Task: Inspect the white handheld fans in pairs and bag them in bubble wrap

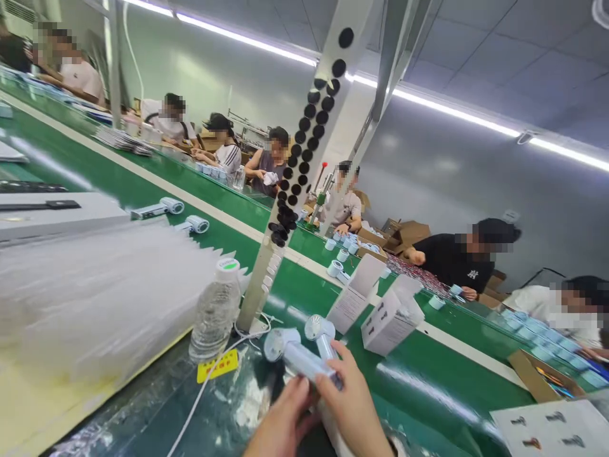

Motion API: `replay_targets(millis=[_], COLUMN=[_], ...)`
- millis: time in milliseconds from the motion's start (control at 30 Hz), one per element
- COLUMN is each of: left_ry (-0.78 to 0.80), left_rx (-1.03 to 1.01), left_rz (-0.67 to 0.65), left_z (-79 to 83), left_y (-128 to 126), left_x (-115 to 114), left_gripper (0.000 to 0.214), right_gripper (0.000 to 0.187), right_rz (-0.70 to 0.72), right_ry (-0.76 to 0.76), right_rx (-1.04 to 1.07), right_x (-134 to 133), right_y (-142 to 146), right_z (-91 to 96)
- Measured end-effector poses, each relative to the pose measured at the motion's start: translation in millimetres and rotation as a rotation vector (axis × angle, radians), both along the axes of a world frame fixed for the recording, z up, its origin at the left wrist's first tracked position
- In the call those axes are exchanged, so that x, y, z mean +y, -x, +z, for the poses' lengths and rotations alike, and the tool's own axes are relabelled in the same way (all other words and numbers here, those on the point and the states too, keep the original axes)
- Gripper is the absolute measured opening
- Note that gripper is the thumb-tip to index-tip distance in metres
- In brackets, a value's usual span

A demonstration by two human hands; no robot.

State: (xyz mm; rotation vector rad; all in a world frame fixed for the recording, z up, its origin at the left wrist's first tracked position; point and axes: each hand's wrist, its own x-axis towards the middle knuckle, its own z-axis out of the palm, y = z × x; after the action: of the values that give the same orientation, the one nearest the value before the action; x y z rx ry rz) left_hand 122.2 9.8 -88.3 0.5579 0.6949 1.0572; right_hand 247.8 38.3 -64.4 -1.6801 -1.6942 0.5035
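Near the worktable's (pixel 419 393) front edge, my right hand (pixel 354 406) wraps the handheld fan (pixel 290 352) by its handle; my left hand (pixel 285 416) seems to pinch it. I'd steady it, clear of the water bottle (pixel 216 311).

The white plastic hand-held fan (pixel 297 355) has a smooth, faintly glossy shell, and the second white plastic fan (pixel 320 330) just beside it looks the same. The green conveyor belt (pixel 428 381) is a smooth, rubbery-looking sheet with a bright sheen that mirrors the ceiling lights. The near desk (pixel 157 406) lies under clear, wrinkled, shiny film. The clear plastic water bottle (pixel 216 311) is ribbed and glossy, its cap duller. The yellow label (pixel 217 366) looks like matt paper. The white printed boxes (pixel 392 314) are smooth matt card; the brown carton (pixel 533 374) is rough cardboard. The white-painted metal post (pixel 257 292) carries matt black round pads (pixel 304 124). The white cable (pixel 204 381) is smooth plastic.
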Motion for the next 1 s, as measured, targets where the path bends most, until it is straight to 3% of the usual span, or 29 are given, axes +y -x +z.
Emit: replay_targets(millis=[67,167,233,300,333,400,433,533,600,667,767,867,1000], left_ry=[0.197,0.281,0.264,0.226,0.191,0.074,0.001,-0.172,-0.227,-0.282,-0.38,-0.424,-0.35], left_rx=[-0.17,-0.18,-0.161,-0.121,-0.089,-0.003,0.04,0.092,0.067,0.059,0.069,-0.011,-0.194], left_rz=[-0.009,-0.027,-0.014,-0.057,-0.07,-0.035,0.0,0.029,-0.002,0.001,0.045,0.044,-0.089], left_z=[14.6,36.6,44.8,48.1,49.1,52.2,54.8,67.2,77.4,87.2,97.1,96.0,74.6], left_y=[-1,-1,-1,0,1,5,8,18,25,31,35,32,21], left_x=[2,3,5,4,3,0,-2,-6,-5,-1,9,19,34], left_gripper=[0.041,0.034,0.031,0.028,0.024,0.025,0.03,0.049,0.06,0.065,0.064,0.06,0.054], right_gripper=[0.021,0.037,0.036,0.023,0.031,0.045,0.043,0.011,0.04,0.049,0.025,0.01,0.033], right_rz=[0.023,0.099,0.228,0.332,0.316,0.188,0.12,0.094,0.186,0.238,0.165,0.087,0.131], right_ry=[-0.084,-0.102,-0.083,-0.102,-0.129,-0.183,-0.201,-0.203,-0.18,-0.12,-0.014,0.055,0.166], right_rx=[-0.046,-0.089,-0.043,0.087,0.163,0.266,0.281,0.207,0.099,0.059,0.195,0.331,0.528], right_x=[-37,-74,-83,-82,-80,-73,-71,-69,-71,-73,-71,-67,-68], right_y=[3,7,2,-8,-13,-17,-14,10,29,37,17,-18,-36], right_z=[-2.6,1.7,6.6,6.0,2.8,-8.3,-14.7,-30.5,-34.6,-34.2,-30.2,-25.9,-16.5])
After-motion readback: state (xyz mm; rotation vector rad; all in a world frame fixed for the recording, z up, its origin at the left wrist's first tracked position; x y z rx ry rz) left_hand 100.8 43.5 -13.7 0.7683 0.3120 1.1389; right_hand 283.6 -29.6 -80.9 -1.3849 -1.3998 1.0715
